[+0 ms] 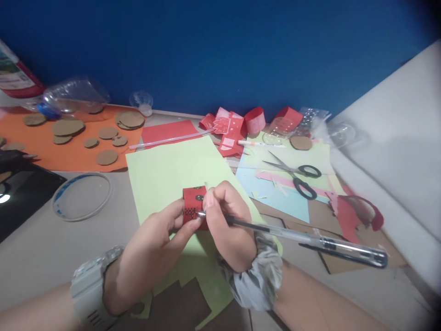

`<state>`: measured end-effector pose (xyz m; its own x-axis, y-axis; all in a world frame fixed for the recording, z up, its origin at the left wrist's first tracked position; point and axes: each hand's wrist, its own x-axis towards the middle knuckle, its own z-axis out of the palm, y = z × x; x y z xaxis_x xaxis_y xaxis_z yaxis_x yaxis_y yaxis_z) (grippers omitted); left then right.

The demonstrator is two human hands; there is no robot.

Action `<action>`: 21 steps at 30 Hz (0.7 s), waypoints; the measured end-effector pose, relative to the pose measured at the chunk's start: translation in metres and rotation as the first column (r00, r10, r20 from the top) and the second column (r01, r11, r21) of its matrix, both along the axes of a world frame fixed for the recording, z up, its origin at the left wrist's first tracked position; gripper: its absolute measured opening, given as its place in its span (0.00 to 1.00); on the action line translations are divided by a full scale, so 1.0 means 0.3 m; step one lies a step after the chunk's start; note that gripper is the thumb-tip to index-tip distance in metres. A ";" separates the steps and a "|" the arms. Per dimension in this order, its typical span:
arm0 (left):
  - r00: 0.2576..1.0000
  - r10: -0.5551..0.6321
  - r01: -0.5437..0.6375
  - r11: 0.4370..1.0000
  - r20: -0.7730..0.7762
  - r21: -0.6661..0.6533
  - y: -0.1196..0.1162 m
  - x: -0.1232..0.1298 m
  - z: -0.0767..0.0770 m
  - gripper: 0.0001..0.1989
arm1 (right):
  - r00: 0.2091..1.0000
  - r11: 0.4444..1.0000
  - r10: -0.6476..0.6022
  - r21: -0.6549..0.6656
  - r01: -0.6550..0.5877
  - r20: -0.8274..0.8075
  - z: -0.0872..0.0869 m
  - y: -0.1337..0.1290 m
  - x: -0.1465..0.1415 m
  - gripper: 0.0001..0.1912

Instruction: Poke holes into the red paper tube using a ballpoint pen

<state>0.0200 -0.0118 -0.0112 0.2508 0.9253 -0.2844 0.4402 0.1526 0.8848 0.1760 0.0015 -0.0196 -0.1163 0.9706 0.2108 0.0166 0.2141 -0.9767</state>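
Observation:
My left hand (pixel 151 248) is closed on a small red paper piece (pixel 192 196), fingers behind it and thumb on its front. Black checks and lines are drawn on the lower part of the paper, and black round marks sit above. In my right hand (pixel 229 225) is a clear pen (pixel 296 234) with a black end, its tip against the red paper near my left thumb. The right fingers also touch the paper's right edge. Under both hands lies a light green sheet (pixel 172 168) with a cut edge at the front. The back of the red piece is hidden.
Scissors (pixel 292 174) lie partly open on pale paper at the right. Cardboard discs (pixel 108 157) rest on an orange sheet (pixel 79 158) at the left, near a plastic bottle (pixel 76 96). A roll of tape or ring (pixel 81 197) is left of the green sheet. Red paper loops (pixel 255 120) stand behind.

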 end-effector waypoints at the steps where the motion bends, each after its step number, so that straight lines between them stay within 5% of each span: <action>1: 1.000 -0.003 0.003 1.000 -0.003 -0.003 0.000 -0.001 -0.002 0.15 | 1.000 1.000 0.006 0.005 -0.006 0.001 0.002 0.001 0.000 0.14; 21: 0.999 0.002 0.002 0.997 0.054 -0.077 -0.003 -0.006 -0.016 0.16 | 0.998 0.999 -0.028 0.022 0.027 0.051 0.007 0.007 0.001 0.13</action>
<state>0.0182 -0.0126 -0.0162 0.2675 0.9014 -0.3405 0.3923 0.2209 0.8929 0.1764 0.0034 -0.0175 -0.1004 0.9690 0.2257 0.0724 0.2334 -0.9697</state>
